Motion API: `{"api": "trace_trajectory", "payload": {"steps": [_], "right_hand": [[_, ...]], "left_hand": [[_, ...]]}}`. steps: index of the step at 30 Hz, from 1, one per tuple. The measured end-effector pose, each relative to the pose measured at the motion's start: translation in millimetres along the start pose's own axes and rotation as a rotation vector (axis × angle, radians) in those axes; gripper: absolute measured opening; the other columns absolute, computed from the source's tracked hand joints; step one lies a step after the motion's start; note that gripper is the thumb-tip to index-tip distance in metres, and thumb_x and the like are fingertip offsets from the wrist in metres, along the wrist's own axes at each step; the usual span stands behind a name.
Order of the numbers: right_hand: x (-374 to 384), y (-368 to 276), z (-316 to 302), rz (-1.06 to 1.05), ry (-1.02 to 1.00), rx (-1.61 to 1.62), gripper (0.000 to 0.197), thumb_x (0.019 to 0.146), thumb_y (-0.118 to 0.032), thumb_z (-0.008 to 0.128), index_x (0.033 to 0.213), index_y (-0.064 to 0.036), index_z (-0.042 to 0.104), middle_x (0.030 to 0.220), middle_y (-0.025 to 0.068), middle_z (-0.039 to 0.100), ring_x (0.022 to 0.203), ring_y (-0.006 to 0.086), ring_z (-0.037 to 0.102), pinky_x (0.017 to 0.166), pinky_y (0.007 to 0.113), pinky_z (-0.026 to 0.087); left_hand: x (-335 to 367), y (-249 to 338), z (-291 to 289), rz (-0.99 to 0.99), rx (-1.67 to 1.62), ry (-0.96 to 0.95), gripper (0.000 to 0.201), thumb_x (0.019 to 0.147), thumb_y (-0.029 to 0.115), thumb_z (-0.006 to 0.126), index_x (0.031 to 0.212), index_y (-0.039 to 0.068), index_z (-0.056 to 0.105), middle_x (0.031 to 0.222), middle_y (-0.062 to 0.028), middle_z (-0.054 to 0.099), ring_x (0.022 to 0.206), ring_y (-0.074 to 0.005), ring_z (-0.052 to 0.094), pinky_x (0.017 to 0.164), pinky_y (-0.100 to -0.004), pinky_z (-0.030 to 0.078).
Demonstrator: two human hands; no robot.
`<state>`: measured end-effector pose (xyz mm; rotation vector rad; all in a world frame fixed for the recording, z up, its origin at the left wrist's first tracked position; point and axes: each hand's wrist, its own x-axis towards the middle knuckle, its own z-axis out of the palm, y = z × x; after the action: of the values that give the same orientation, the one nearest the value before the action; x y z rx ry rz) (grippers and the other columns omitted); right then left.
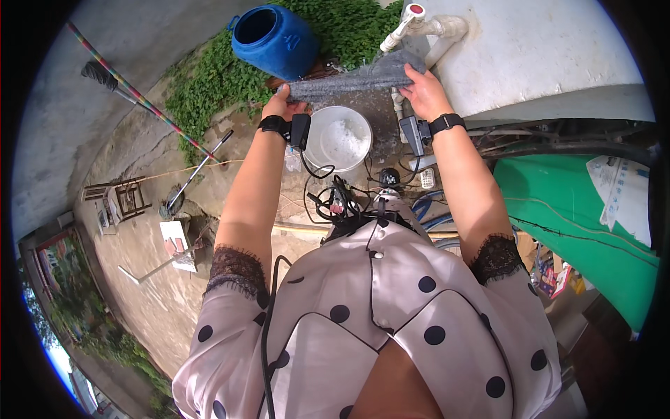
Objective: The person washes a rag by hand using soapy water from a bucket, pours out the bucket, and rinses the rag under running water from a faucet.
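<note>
A long strip of grey cloth is stretched between my two hands. It looks damp and is bunched wider at its right end. My left hand grips the left end, thumb on top. At the other end, my right hand pinches the cloth with its fingers partly behind it. Just below the cloth stands a white bucket with suds and water in it. A white tap with a red-marked handle is close above my right hand. Both wrists carry strapped black devices with cables.
Beyond the cloth a blue plastic barrel stands among green plants. A white ledge borders the right side, above a green sheet. Black cables hang near my body. A wooden stool is at left.
</note>
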<state>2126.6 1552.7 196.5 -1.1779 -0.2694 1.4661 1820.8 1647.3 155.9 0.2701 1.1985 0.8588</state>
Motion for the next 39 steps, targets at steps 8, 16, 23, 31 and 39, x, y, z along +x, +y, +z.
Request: {"api": "trace_trajectory", "payload": {"steps": [8, 16, 23, 31, 39], "right_hand": [[10.7, -16.0, 23.2, 0.05, 0.159, -0.203, 0.032, 0.08, -0.025, 0.065, 0.107, -0.01, 0.055, 0.111, 0.0051, 0.054, 0.105, 0.0196, 0.044, 0.08, 0.039, 0.037], [-15.6, -2.0, 73.6, 0.209, 0.008, 0.219, 0.044, 0.088, -0.015, 0.054, 0.123, -0.0025, 0.032, 0.129, 0.0224, 0.033, 0.123, 0.0399, 0.025, 0.09, 0.059, 0.04], [-25.6, 17.7, 62.6, 0.158, -0.038, 0.366, 0.029, 0.093, -0.015, 0.04, 0.117, 0.0015, 0.039, 0.115, 0.0162, 0.049, 0.107, 0.0333, 0.049, 0.093, 0.058, 0.035], [-46.8, -5.5, 70.7, 0.121, 0.0, 0.374, 0.031, 0.094, -0.019, 0.038, 0.115, 0.0034, 0.039, 0.118, 0.0163, 0.048, 0.109, 0.0325, 0.05, 0.091, 0.055, 0.037], [-4.5, 4.0, 36.1, 0.048, 0.036, 0.219, 0.038, 0.078, -0.004, 0.065, 0.11, -0.0018, 0.044, 0.107, 0.0088, 0.054, 0.096, 0.0233, 0.055, 0.08, 0.042, 0.044]], "left_hand": [[1.5, 12.7, -35.8, 0.07, -0.031, 0.08, 0.021, 0.089, 0.031, 0.053, 0.095, 0.011, 0.052, 0.089, -0.0043, 0.055, 0.084, -0.0203, 0.053, 0.073, -0.0473, 0.05], [-29.6, -10.6, -9.6, -0.281, 0.055, 0.008, 0.074, 0.087, 0.034, 0.053, 0.138, 0.005, 0.007, 0.135, -0.0279, 0.02, 0.11, -0.0447, 0.043, 0.08, -0.062, 0.044], [-55.1, -28.0, 81.8, -0.52, -0.116, -0.273, 0.08, 0.087, 0.03, 0.054, 0.139, 0.006, -0.002, 0.136, -0.0352, 0.006, 0.117, -0.0512, 0.033, 0.092, -0.0561, 0.04], [-0.7, -37.8, 88.8, -0.214, 0.188, -0.379, 0.027, 0.091, 0.024, 0.049, 0.111, 0.005, 0.048, 0.096, -0.01, 0.058, 0.086, -0.0229, 0.059, 0.067, -0.0381, 0.054], [-2.9, -41.5, 91.1, -0.213, 0.241, -0.3, 0.029, 0.094, 0.029, 0.042, 0.109, 0.005, 0.049, 0.101, -0.0111, 0.058, 0.089, -0.0253, 0.059, 0.068, -0.04, 0.052]]}}
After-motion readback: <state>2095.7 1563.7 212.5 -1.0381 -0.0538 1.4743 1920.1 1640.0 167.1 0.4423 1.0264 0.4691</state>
